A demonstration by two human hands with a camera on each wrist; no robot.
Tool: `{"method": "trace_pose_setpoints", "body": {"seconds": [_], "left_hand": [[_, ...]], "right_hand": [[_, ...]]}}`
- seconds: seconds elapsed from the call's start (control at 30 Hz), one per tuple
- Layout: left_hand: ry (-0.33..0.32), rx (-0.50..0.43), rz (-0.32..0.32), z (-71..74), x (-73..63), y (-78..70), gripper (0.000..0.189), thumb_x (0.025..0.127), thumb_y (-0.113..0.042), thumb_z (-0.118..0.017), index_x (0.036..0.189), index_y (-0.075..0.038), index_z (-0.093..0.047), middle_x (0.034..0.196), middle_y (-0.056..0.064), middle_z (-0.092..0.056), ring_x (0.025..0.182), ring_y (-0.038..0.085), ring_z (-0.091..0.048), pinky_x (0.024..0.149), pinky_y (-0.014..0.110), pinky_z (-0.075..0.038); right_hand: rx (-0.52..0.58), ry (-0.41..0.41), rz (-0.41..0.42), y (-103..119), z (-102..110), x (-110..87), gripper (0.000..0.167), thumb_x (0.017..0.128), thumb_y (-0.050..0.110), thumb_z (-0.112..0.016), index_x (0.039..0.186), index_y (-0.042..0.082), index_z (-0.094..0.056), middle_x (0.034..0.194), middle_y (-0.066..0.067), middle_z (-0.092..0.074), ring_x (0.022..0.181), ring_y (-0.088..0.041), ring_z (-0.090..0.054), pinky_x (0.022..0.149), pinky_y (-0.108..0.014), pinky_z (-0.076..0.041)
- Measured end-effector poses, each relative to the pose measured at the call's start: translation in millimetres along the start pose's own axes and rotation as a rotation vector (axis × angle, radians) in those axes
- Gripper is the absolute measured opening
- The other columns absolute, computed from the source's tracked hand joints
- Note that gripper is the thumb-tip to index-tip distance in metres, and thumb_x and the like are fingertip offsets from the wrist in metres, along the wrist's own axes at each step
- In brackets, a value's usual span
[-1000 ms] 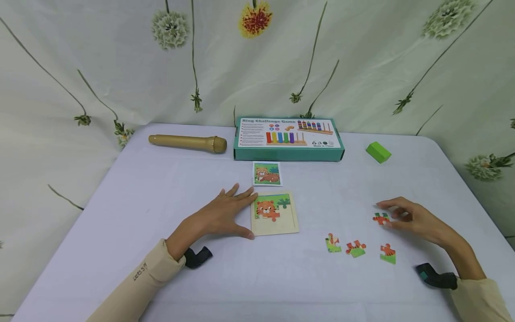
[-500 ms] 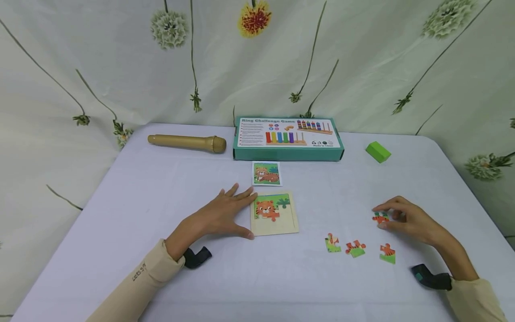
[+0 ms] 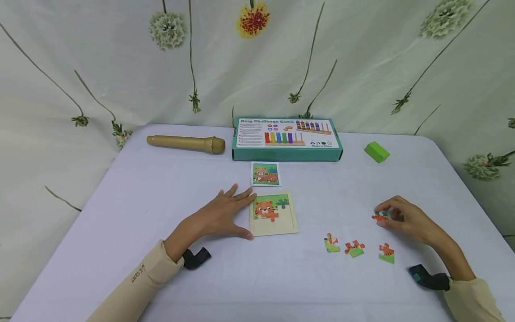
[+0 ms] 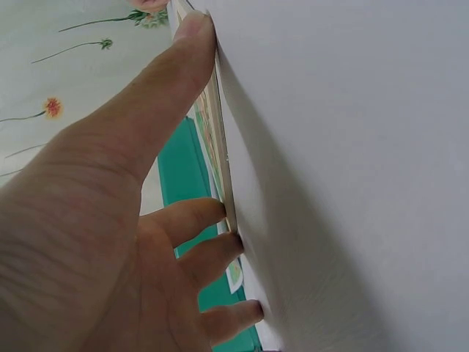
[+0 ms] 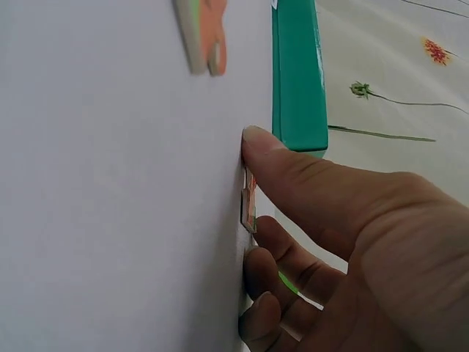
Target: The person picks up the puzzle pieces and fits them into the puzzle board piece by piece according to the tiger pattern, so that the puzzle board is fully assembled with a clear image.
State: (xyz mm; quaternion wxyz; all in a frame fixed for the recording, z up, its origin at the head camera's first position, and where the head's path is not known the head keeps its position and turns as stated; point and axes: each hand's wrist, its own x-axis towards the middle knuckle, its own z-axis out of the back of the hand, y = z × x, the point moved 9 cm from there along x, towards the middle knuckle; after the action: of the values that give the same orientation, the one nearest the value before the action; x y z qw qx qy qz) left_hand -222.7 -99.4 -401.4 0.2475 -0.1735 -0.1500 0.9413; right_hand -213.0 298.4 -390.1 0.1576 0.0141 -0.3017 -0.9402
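My left hand [image 3: 219,217], fingers spread and straight, rests at the left edge of a wooden puzzle board [image 3: 281,226]. Its thumb reaches the lower left corner and its fingertips the upper left side. A tiger's head and some green fill the board's upper part; bare wood shows below and at right. On the right, my right hand [image 3: 410,221] pinches an orange and green puzzle piece [image 3: 380,217] between thumb and forefinger, low over the cloth. In the right wrist view the piece [image 5: 249,205] shows edge-on beside the thumb, the other fingers curled.
Three loose puzzle pieces, a left one [image 3: 331,243], a middle one [image 3: 355,248] and a right one [image 3: 386,253], lie nearer me. A tiger picture card [image 3: 266,174] lies beyond the board. Farther back are a gold microphone [image 3: 185,143], a teal game box [image 3: 287,154] and a green block [image 3: 377,152].
My right hand has shifted slightly left, and its thumb and forefinger have come in around the puzzle piece. My left hand stays in place at the board.
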Motion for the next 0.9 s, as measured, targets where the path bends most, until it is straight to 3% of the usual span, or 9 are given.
{"method": "trace_pose_setpoints", "body": {"seconds": [0.2, 0.4, 0.7, 0.9], "left_hand": [[0.001, 0.005, 0.0, -0.4, 0.0, 0.1, 0.106, 0.068, -0.061, -0.077, 0.152, -0.021, -0.028, 0.16, -0.002, -0.015, 0.147, 0.035, -0.001, 0.115, 0.06, -0.008], [0.0, 0.007, -0.001, 0.5, -0.4, -0.5, 0.105, 0.068, -0.061, -0.077, 0.152, -0.02, -0.028, 0.16, -0.001, -0.016, 0.147, 0.036, -0.002, 0.115, 0.06, -0.008], [0.004, 0.002, -0.001, 0.3, 0.0, -0.8, 0.105, 0.068, -0.061, -0.077, 0.152, -0.02, -0.028, 0.16, -0.002, -0.015, 0.147, 0.035, -0.002, 0.115, 0.06, -0.007], [0.004, 0.001, 0.001, 0.5, -0.1, -0.9, 0.106, 0.068, -0.061, -0.077, 0.152, -0.02, -0.028, 0.16, -0.002, -0.015, 0.147, 0.035, -0.001, 0.115, 0.06, -0.007]], "right_hand": [[0.008, -0.01, -0.033, -2.5, 1.6, -0.1, 0.026, 0.084, 0.01, -0.073, 0.108, 0.004, -0.064, 0.099, -0.006, -0.056, 0.075, -0.006, -0.047, 0.061, -0.021, -0.04], [0.066, 0.006, -0.076, -6.9, 0.2, 2.6, 0.028, 0.087, 0.009, -0.07, 0.112, 0.002, -0.061, 0.092, -0.007, -0.059, 0.072, -0.007, -0.049, 0.059, -0.02, -0.041], [0.062, -0.002, -0.09, -8.2, 0.1, 2.1, 0.028, 0.089, 0.009, -0.067, 0.116, 0.002, -0.063, 0.088, -0.007, -0.056, 0.071, -0.009, -0.048, 0.058, -0.02, -0.04], [0.07, -0.024, -0.036, -5.6, 0.9, 2.3, 0.028, 0.089, 0.008, -0.067, 0.116, 0.004, -0.063, 0.103, -0.005, -0.06, 0.077, -0.006, -0.05, 0.062, -0.019, -0.043]]}}
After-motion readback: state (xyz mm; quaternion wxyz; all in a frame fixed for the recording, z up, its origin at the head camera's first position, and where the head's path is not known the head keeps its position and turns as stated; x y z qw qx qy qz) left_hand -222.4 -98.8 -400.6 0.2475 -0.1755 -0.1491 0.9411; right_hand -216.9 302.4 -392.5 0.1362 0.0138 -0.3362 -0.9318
